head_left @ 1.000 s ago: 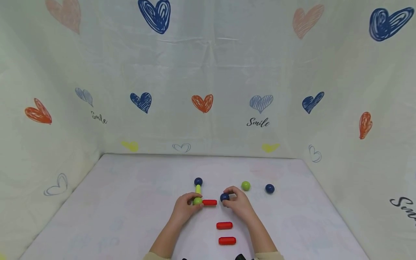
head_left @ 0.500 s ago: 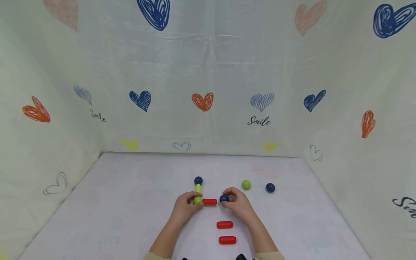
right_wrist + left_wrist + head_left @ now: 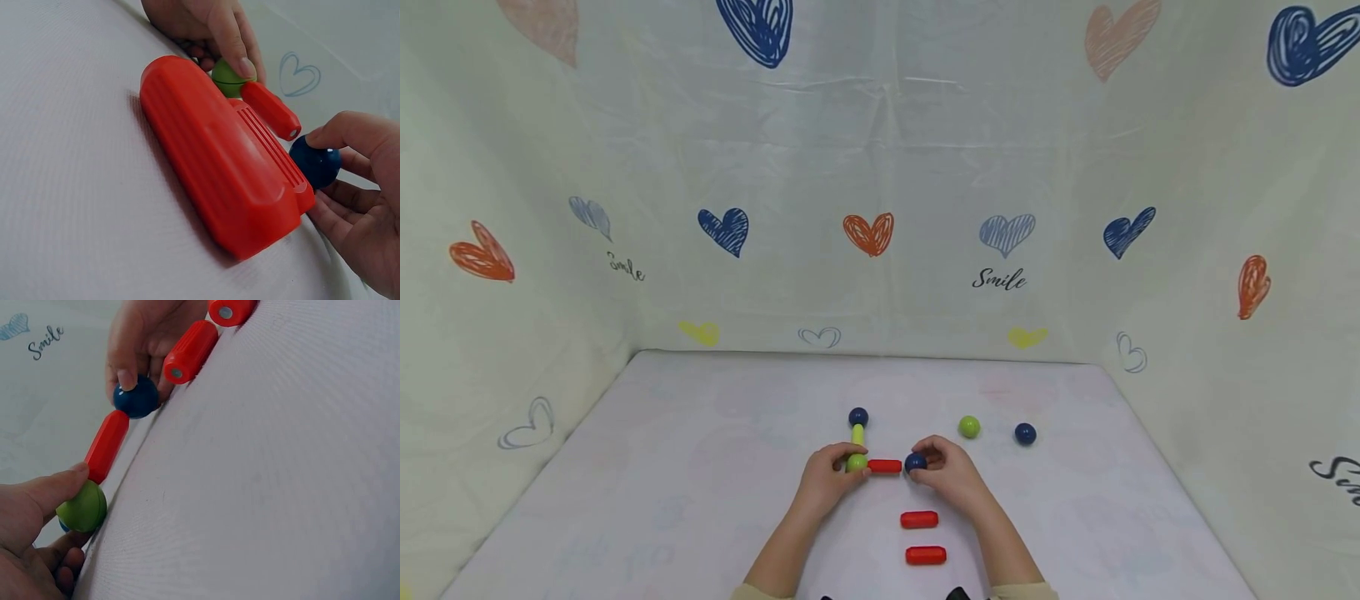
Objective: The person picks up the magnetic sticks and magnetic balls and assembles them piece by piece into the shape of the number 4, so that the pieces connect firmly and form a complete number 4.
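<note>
My left hand (image 3: 826,479) pinches a green ball (image 3: 857,462) between thumb and fingers. A red rod (image 3: 885,467) extends rightward from that ball, and a yellow-green rod (image 3: 857,434) runs from it to a dark blue ball (image 3: 858,417) farther back. With thumb and fingers, my right hand (image 3: 953,477) grips another dark blue ball (image 3: 315,161) by the red rod's free end. The right wrist view shows a narrow gap between rod and ball; in the left wrist view they overlap. A small silvery disc sits in the rod's tip.
Two loose red rods (image 3: 919,520) (image 3: 926,556) lie on the white tabletop (image 3: 625,500) between the forearms. Behind the right hand rest a loose green ball (image 3: 969,427) and a loose blue ball (image 3: 1025,433). A heart-printed cloth (image 3: 925,183) hangs behind the table.
My right hand has moved slightly left and nearer with its blue ball, closing most of the gap to the red rod. The left hand keeps its grip in place.
</note>
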`<state>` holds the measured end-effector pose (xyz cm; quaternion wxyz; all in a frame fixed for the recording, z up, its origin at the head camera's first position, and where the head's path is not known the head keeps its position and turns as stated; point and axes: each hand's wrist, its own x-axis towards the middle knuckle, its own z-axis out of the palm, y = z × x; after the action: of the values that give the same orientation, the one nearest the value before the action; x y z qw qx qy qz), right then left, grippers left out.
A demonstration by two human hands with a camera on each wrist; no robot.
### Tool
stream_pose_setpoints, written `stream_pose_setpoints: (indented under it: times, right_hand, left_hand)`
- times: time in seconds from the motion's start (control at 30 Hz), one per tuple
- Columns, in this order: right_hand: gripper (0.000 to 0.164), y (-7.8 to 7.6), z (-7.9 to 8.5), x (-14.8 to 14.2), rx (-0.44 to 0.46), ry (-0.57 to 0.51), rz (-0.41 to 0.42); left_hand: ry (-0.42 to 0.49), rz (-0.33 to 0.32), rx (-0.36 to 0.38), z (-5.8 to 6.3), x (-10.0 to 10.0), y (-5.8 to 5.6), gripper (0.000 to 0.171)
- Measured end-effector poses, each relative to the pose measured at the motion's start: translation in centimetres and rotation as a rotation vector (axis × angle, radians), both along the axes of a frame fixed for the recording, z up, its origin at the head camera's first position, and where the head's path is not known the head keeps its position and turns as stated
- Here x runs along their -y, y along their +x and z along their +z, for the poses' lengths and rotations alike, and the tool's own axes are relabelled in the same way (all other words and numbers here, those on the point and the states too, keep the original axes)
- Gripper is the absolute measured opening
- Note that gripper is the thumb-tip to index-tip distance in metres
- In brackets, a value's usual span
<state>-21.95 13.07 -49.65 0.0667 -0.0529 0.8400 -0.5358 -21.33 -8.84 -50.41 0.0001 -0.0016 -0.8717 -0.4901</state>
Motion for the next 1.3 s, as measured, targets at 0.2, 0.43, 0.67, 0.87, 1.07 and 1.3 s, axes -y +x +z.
stream_pose_setpoints:
  times: [0.2,0.43,0.67,0.87,1.07,1.3]
  right_hand:
    - [0.029,-0.08,-0.17,-0.01,-0.002,-0.007,0.013]
    - [0.029,-0.03,-0.1,-0.03,0.007,-0.029,0.025]
    - [0.028,-0.05,-0.18,0.06,0.0,-0.027,0.043]
    - [0.029,-0.08,-0.29,0.12,0.002,-0.026,0.039]
    - [0.029,-0.01,-0.19,0.17,-0.001,-0.022,0.039]
    - [0.028,0.0,-0.19,0.3,-0.009,-0.022,0.062]
  left_hand:
    - [0.0,0.001,-0.002,0.04,-0.03,0.02,0.03]
    - [-0.005,0.004,-0.005,-0.02,-0.04,0.03,0.029]
    - [-0.005,-0.001,-0.017,-0.05,0.0,0.08,0.028]
    - [-0.011,0.003,-0.01,-0.02,-0.02,0.11,0.028]
    - [-0.035,-0.01,-0.012,0.06,0.01,0.16,0.028]
    - [-0.091,-0.038,-0.041,0.11,0.04,0.16,0.026]
